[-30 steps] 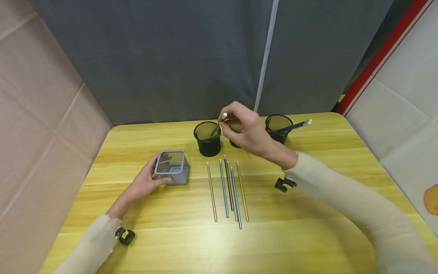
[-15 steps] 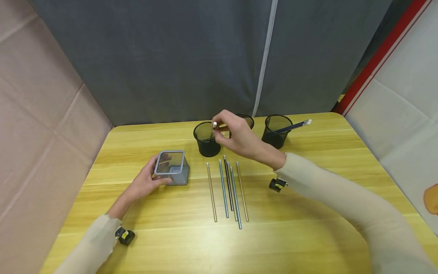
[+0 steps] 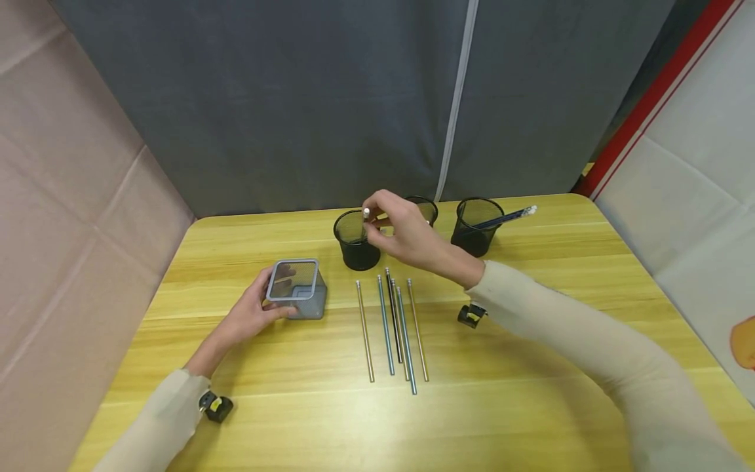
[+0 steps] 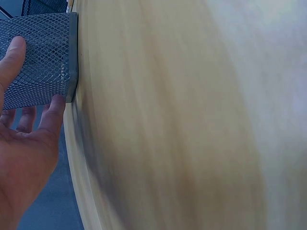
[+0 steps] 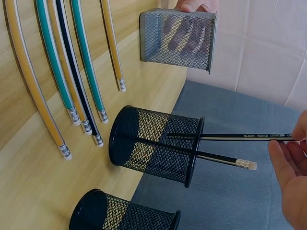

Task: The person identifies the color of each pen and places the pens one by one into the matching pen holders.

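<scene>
The right hand (image 3: 407,233) pinches a black pencil (image 5: 240,137), its lower end inside the leftmost round black mesh cup (image 3: 361,257) (a second black pencil (image 5: 218,158) leans there); nearer and left, the left hand (image 3: 248,314) grips a square grey mesh holder (image 3: 314,305).

Grey curtain (image 3: 265,98) behind wooden table (image 3: 307,413); pinkish cloth (image 3: 71,196) left, red-edged white sheet (image 3: 696,170) right.

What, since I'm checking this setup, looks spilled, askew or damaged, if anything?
Nothing stands out: the black mesh cups stand upright, the loose pencils lie roughly side by side on the table, and no spill or damage shows.
</scene>
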